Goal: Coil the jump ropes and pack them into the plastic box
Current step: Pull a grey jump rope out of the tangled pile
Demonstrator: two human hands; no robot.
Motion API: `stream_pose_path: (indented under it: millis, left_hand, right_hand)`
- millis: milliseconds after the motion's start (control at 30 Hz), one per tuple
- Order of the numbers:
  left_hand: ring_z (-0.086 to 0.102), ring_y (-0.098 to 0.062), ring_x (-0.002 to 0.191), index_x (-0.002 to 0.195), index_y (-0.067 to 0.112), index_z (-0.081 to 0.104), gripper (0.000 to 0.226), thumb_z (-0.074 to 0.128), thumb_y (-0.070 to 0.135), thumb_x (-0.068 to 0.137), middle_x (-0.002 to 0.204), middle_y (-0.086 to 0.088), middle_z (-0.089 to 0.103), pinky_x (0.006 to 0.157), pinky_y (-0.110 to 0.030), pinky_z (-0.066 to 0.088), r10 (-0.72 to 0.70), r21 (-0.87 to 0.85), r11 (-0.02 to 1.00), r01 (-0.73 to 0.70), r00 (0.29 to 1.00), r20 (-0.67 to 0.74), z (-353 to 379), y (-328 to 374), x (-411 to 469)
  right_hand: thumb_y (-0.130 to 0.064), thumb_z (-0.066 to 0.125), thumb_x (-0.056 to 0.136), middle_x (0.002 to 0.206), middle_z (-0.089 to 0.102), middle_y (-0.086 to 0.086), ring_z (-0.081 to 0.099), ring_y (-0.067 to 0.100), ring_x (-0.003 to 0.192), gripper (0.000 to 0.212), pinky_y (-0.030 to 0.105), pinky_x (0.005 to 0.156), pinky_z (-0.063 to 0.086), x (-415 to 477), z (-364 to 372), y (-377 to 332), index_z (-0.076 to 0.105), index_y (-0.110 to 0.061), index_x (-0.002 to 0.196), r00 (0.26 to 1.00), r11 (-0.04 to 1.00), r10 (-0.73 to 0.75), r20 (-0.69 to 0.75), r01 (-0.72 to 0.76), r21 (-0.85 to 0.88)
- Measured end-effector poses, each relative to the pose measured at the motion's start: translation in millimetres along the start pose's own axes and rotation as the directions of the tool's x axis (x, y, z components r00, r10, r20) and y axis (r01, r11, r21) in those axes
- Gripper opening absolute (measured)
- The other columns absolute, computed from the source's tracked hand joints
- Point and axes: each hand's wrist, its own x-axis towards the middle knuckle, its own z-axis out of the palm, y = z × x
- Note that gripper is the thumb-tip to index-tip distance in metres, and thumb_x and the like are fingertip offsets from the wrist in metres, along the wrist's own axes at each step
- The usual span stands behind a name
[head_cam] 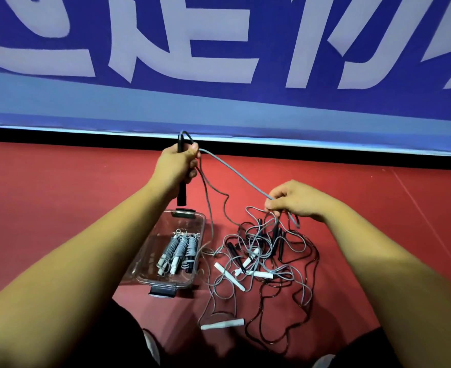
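curling round a black handle point(181, 179), the left hand point(177, 166) grips it upright above the plastic box point(166, 251). the right hand point(296, 199) pinches the grey rope point(235, 171) stretched between them. three coiled ropes point(179, 251) lie in the box; a tangle point(261, 261), perhaps several ropes, sits beside it on the red floor point(59, 197).

I count one plastic box point(177, 223), three coiled ropes point(180, 248) inside it, at least four loose white handles point(223, 323), and one tangled pile point(269, 261) whose ropes I cannot number.
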Motion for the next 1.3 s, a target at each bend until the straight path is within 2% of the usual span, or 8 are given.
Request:
stream_pose_path:
  millis: [167,433,533,667,900,1067,1200,1300]
  left_hand:
    - [0.042,-0.008,0.036,0.073,0.016,0.052,0.029,0.053,0.021,0.102,0.05,0.006,0.047,0.039,-0.016,0.021,-0.013,-0.036,0.999,0.008,0.99,-0.142,-16.1,-2.0,10.8]
    - [0.051,-0.007,0.036,0.076,0.016,0.05,0.027,0.049,0.021,0.103,0.063,0.0,0.05,0.04,-0.017,0.022,-0.099,0.023,0.994,0.106,0.972,-0.211,-31.3,-19.3,22.3]
    - [0.055,-0.006,0.037,0.077,0.017,0.049,0.026,0.049,0.02,0.103,0.065,0.0,0.054,0.039,-0.017,0.024,-0.076,0.042,0.995,0.089,0.963,-0.258,-34.7,-25.5,25.9]
    - [0.055,-0.006,0.037,0.077,0.017,0.048,0.026,0.048,0.019,0.103,0.064,0.001,0.054,0.04,-0.019,0.027,-0.027,0.07,0.996,0.054,0.94,-0.341,-35.8,-33.3,31.7]
    - [0.054,-0.004,0.032,0.078,0.015,0.049,0.026,0.045,0.021,0.104,0.065,0.001,0.052,0.038,-0.018,0.027,-0.126,0.036,0.986,0.163,0.865,-0.486,-71.1,-41.5,44.7]
    - [0.057,-0.011,0.031,0.091,0.007,0.049,0.015,0.042,0.008,0.105,0.046,-0.002,0.063,0.029,-0.011,0.028,-0.312,0.092,0.933,0.347,0.912,-0.266,-71.4,-48.2,35.0]
    - [0.062,-0.014,0.04,0.116,0.006,0.055,0.017,0.048,0.006,0.101,0.069,-0.006,0.073,0.035,-0.013,0.023,-0.127,0.292,0.949,0.116,0.992,0.019,-37.2,-23.8,12.2]
    - [0.066,-0.017,0.056,0.121,0.008,0.062,0.023,0.056,0.015,0.1,0.108,-0.005,0.074,0.04,-0.017,0.025,-0.027,0.288,0.956,-0.059,0.958,0.285,0.5,-8.6,-11.6]
  right_hand:
    - [-0.001,0.063,0.089,0.068,0.06,0.013,0.065,0.023,0.065,0.008,0.033,0.068,0.06,-1.6,-8.2,1.9,0.068,-0.001,0.084,0.998,0.888,0.052,-0.043,-0.026,0.459]
    - [0.006,0.061,0.086,0.083,0.07,0.02,0.073,0.029,0.079,0.012,0.033,0.072,0.062,-9.0,-11.8,0.4,0.07,0.001,0.093,0.997,0.786,0.039,0.06,-0.067,0.615]
    - [0.008,0.059,0.086,0.073,0.067,0.017,0.071,0.023,0.064,0.012,0.029,0.053,0.059,-7.2,-8.6,-0.4,0.068,0.002,0.09,0.993,0.842,0.113,0.013,-0.103,0.53]
    - [0.004,0.066,0.083,0.059,0.059,0.014,0.056,0.018,0.04,0.011,0.025,0.043,0.049,1.4,3.3,5.8,0.064,-0.001,0.073,0.979,0.982,0.155,-0.133,-0.138,0.133]
    - [0.006,0.063,0.084,0.057,0.058,0.014,0.053,0.016,0.04,0.019,0.02,0.037,0.041,3.8,-6.7,23.6,0.062,-0.005,0.069,0.921,0.967,0.251,-0.297,-0.226,0.116]
    - [0.005,0.064,0.084,0.063,0.06,0.011,0.057,0.013,0.047,0.012,0.022,0.043,0.046,2.0,-4.4,12.7,0.066,-0.004,0.076,0.935,0.916,0.212,-0.285,-0.088,0.391]
    - [0.008,0.064,0.081,0.069,0.063,0.008,0.056,0.016,0.056,0.018,0.028,0.054,0.049,0.9,-1.6,-5.1,0.07,-0.009,0.076,0.952,0.918,0.067,-0.299,0.059,0.392]
    - [0.005,0.067,0.079,0.066,0.063,0.008,0.054,0.019,0.059,0.021,0.031,0.059,0.044,1.5,11.5,-19.3,0.072,-0.014,0.073,0.962,0.962,-0.043,-0.271,0.113,0.249]
